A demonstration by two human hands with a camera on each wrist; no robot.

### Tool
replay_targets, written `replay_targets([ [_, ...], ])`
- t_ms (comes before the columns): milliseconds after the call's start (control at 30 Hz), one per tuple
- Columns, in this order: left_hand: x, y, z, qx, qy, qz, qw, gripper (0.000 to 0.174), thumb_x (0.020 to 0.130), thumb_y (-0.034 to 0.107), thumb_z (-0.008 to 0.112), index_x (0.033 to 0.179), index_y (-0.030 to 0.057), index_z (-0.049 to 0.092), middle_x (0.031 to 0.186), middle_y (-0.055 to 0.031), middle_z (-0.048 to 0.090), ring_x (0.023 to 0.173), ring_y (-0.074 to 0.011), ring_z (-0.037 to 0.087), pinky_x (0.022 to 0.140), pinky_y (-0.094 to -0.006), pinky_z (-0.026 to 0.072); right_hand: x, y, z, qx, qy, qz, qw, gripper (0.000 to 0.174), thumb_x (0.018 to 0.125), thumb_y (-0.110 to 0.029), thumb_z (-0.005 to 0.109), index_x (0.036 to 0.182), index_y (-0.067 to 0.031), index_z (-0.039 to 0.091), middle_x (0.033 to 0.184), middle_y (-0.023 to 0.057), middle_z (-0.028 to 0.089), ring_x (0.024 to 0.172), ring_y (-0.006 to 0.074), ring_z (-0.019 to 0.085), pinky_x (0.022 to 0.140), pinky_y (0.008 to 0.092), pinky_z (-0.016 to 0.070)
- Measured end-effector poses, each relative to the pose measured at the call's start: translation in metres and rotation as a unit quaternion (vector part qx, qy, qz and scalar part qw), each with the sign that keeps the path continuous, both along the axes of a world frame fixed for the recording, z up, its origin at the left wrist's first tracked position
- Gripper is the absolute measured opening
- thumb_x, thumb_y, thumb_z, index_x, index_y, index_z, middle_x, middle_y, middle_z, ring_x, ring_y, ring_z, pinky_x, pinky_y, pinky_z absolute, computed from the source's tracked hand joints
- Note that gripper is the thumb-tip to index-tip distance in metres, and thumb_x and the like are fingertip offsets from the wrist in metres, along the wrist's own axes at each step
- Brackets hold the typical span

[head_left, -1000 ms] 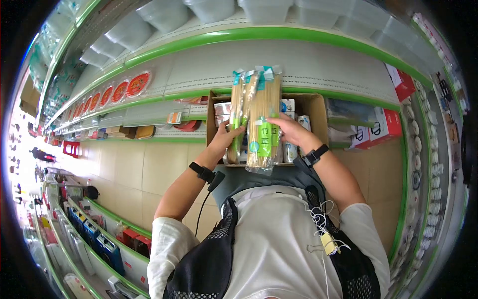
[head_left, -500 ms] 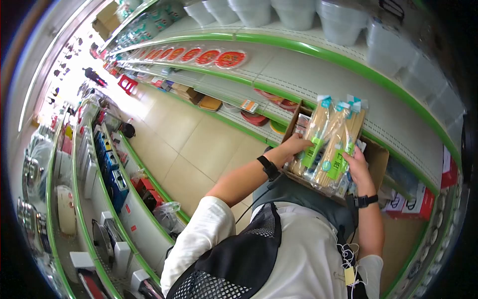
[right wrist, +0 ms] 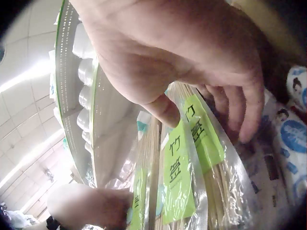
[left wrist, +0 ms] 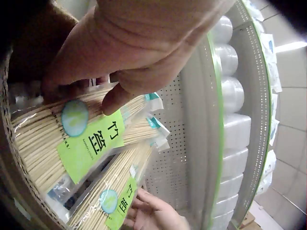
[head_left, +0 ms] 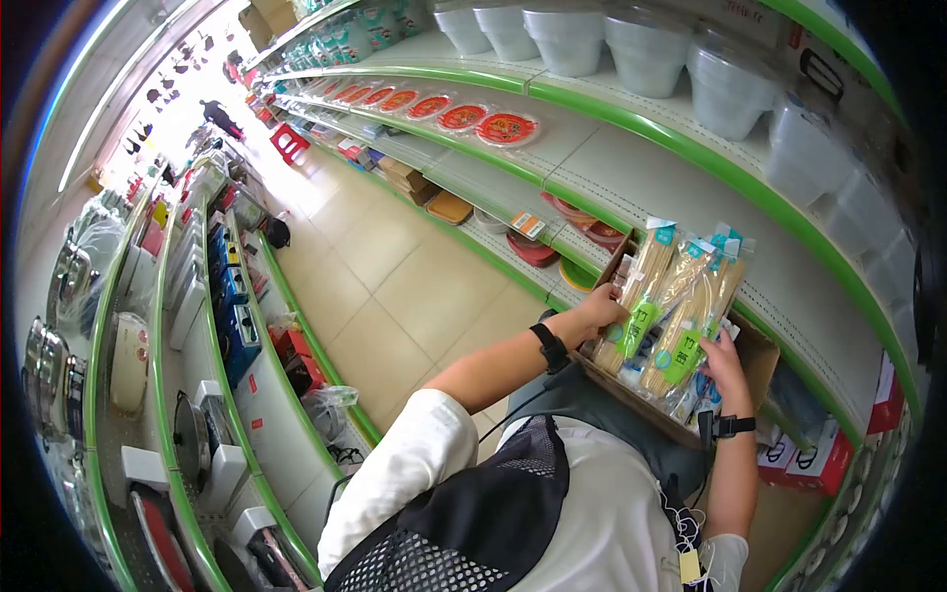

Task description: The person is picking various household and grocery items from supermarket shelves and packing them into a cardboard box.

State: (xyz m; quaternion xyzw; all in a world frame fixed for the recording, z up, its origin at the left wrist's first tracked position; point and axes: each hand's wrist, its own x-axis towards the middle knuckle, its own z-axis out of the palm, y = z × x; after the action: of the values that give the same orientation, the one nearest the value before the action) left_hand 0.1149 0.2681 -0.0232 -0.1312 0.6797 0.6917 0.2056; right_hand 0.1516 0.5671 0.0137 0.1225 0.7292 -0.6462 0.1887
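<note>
My left hand (head_left: 600,308) grips a clear bag of bamboo skewers (head_left: 646,296) with a green label, its thumb across the front in the left wrist view. On the other side, my right hand (head_left: 725,363) holds more bagged bamboo skewers (head_left: 681,355); in the right wrist view its thumb lies on a label (right wrist: 177,167) and its fingers curl round the far edge. The bags lean side by side, teal tops toward the shelf, over an open cardboard box (head_left: 758,360). Inside the box, blue-and-white packages (right wrist: 292,136) show beside my right fingers.
Green-edged shelving (head_left: 612,212) runs along the box's far side, with red-labelled round packs (head_left: 505,128) and translucent tubs (head_left: 725,89). Red-and-white boxes (head_left: 814,459) stand low at the right. A tiled aisle (head_left: 395,286) stretches left to another shelf row (head_left: 247,385).
The head view has turned toward the left aisle, so box and hands sit farther right in it. Both hands keep their hold, and the skewer bags have fanned slightly apart.
</note>
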Motion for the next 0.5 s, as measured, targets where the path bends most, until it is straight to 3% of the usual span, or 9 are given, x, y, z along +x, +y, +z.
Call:
replay_targets([
  [33, 0.005, -0.003, 0.011, 0.012, 0.006, 0.010, 1.000, 0.043, 0.074, 0.000, 0.074, 0.111, 0.0049, 0.053, 0.086, -0.0060, 0.058, 0.074, -0.0173, 0.059, 0.059, -0.0341, 0.0483, -0.008, 0.007, -0.022, 0.002, 0.000, -0.007, 1.000, 0.050, 0.097, -0.013, 0.058, 0.144, -0.0062, 0.040, 0.120, 0.0121, 0.065, 0.104, 0.0230, 0.066, 0.079, 0.0377, 0.0560],
  [100, 0.002, -0.006, 0.001, 0.050, 0.052, -0.004, 0.997, 0.046, 0.076, -0.002, 0.072, 0.117, 0.0038, 0.052, 0.093, -0.0071, 0.059, 0.082, -0.0180, 0.060, 0.062, -0.0333, 0.0505, -0.022, 0.036, -0.081, -0.003, 0.130, 0.021, 0.991, 0.059, 0.096, -0.017, 0.063, 0.146, -0.0019, 0.037, 0.125, 0.0150, 0.062, 0.110, 0.0254, 0.063, 0.091, 0.0376, 0.0511],
  [133, -0.004, -0.008, -0.015, 0.070, 0.065, -0.002, 0.995, 0.043, 0.079, -0.003, 0.069, 0.118, 0.0018, 0.053, 0.096, -0.0071, 0.060, 0.083, -0.0171, 0.060, 0.063, -0.0317, 0.0514, -0.011, 0.034, -0.062, 0.125, 0.163, -0.020, 0.979, 0.066, 0.092, -0.018, 0.067, 0.147, 0.0021, 0.036, 0.132, 0.0185, 0.057, 0.113, 0.0263, 0.060, 0.098, 0.0363, 0.0464],
  [167, -0.009, -0.011, -0.031, 0.050, 0.107, 0.007, 0.993, 0.039, 0.081, -0.003, 0.067, 0.117, 0.0000, 0.053, 0.094, -0.0065, 0.060, 0.080, -0.0161, 0.060, 0.062, -0.0298, 0.0512, 0.000, 0.026, -0.037, 0.136, 0.180, -0.065, 0.972, 0.069, 0.089, -0.017, 0.069, 0.146, 0.0029, 0.036, 0.139, 0.0206, 0.050, 0.114, 0.0259, 0.060, 0.096, 0.0365, 0.0481],
  [200, 0.008, -0.007, 0.013, 0.062, 0.091, 0.019, 0.994, 0.035, 0.083, -0.002, 0.068, 0.115, 0.0001, 0.054, 0.091, -0.0051, 0.060, 0.078, -0.0152, 0.059, 0.065, -0.0285, 0.0513, 0.003, 0.029, -0.041, 0.102, 0.215, -0.087, 0.967, 0.069, 0.089, -0.016, 0.068, 0.147, 0.0028, 0.035, 0.139, 0.0197, 0.050, 0.111, 0.0253, 0.060, 0.094, 0.0363, 0.0491],
  [300, 0.007, -0.014, 0.013, 0.099, 0.092, 0.000, 0.991, 0.030, 0.085, -0.006, 0.063, 0.113, 0.0004, 0.054, 0.097, -0.0089, 0.067, 0.089, -0.0186, 0.066, 0.080, -0.0316, 0.0543, 0.018, 0.022, -0.014, 0.082, 0.297, -0.095, 0.947, 0.051, 0.090, -0.012, 0.065, 0.137, -0.0024, 0.046, 0.123, 0.0154, 0.056, 0.102, 0.0221, 0.060, 0.087, 0.0365, 0.0510],
  [367, 0.011, -0.008, 0.027, 0.178, 0.104, 0.022, 0.978, 0.030, 0.088, -0.006, 0.062, 0.115, 0.0012, 0.052, 0.098, -0.0101, 0.068, 0.091, -0.0208, 0.067, 0.081, -0.0333, 0.0552, 0.028, 0.014, 0.007, 0.066, 0.280, -0.052, 0.956, 0.048, 0.091, -0.015, 0.065, 0.134, -0.0037, 0.048, 0.121, 0.0145, 0.058, 0.107, 0.0229, 0.059, 0.086, 0.0360, 0.0510],
  [400, 0.014, -0.008, 0.044, 0.150, 0.066, 0.017, 0.986, 0.030, 0.091, -0.006, 0.059, 0.118, 0.0023, 0.051, 0.099, -0.0100, 0.068, 0.092, -0.0215, 0.067, 0.082, -0.0356, 0.0559, 0.034, 0.008, 0.020, 0.066, 0.245, -0.026, 0.967, 0.047, 0.092, -0.018, 0.065, 0.134, -0.0041, 0.049, 0.121, 0.0134, 0.059, 0.105, 0.0225, 0.060, 0.085, 0.0355, 0.0512],
  [500, 0.018, 0.003, 0.063, 0.232, 0.069, -0.001, 0.970, 0.027, 0.094, -0.004, 0.057, 0.119, 0.0034, 0.050, 0.103, -0.0091, 0.067, 0.095, -0.0217, 0.067, 0.085, -0.0388, 0.0566, 0.047, -0.011, 0.041, -0.003, 0.166, 0.052, 0.985, 0.061, 0.098, -0.040, 0.062, 0.143, -0.0046, 0.042, 0.121, 0.0137, 0.061, 0.102, 0.0222, 0.063, 0.080, 0.0342, 0.0522],
])
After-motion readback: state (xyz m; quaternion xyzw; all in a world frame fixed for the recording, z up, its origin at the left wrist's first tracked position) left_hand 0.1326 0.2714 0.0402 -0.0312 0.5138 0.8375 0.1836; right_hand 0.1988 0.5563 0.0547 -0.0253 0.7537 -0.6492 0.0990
